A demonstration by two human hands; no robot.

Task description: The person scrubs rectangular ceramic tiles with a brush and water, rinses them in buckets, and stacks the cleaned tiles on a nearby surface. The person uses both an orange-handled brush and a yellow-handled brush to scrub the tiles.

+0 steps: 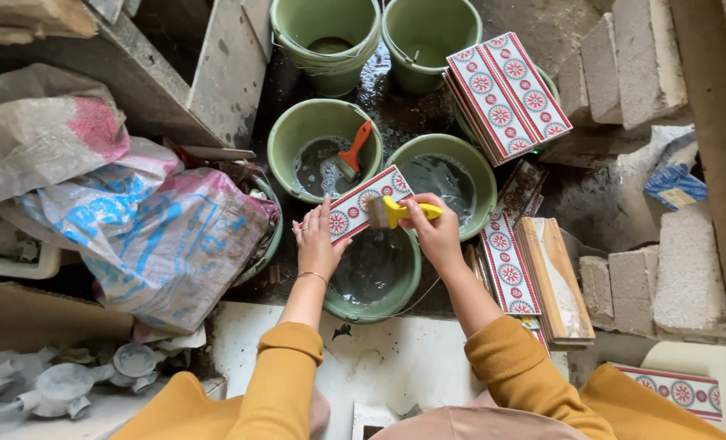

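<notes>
Fingers (pixel 314 230) hold patterned tile (pixel 368 201); sacks (pixel 163 236) left.

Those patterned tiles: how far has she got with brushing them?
In hand: the left hand holds one patterned tile over a green bucket while the right hand works a yellow-handled brush on it. A stack of tiles rests on a far bucket; more tiles lean beside her. Which are done, I cannot tell.
</notes>
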